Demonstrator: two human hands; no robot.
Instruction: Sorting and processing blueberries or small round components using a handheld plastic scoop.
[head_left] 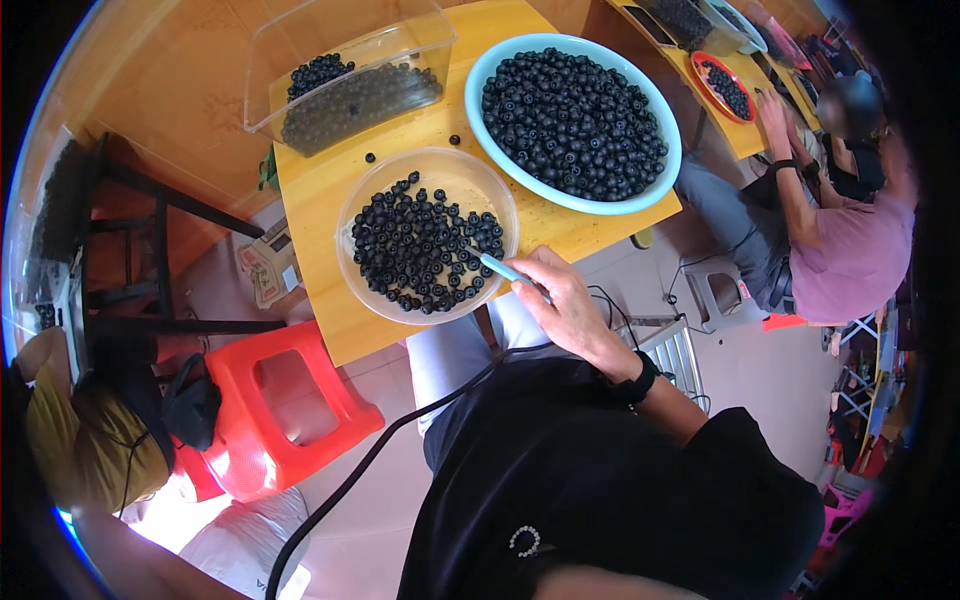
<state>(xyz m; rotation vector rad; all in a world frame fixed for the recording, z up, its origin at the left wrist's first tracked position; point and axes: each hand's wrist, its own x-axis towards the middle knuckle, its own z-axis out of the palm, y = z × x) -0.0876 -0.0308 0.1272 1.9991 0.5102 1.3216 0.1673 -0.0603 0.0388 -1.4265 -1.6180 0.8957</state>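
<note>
My right hand [563, 305] is closed around a slim tool with a light blue handle [505, 268]. The tool's thin pale tip reaches over a clear round bowl [350, 285], among small black bead-like balls [420, 245], many showing a ring-shaped mark or hole. This bowl sits at the near edge of a yellow wooden table [345, 335]. Just behind it stands a larger light blue basin [475, 120], heaped with the same black balls [575, 125]. My left hand does not show.
A clear rectangular box [350, 50] with more balls stands at the back left. Two loose balls lie on the table. A red plastic stool [355, 405] is at left, by a person in olive [85, 450]. At right, a person in pink [850, 265] works beside a red dish [700, 80].
</note>
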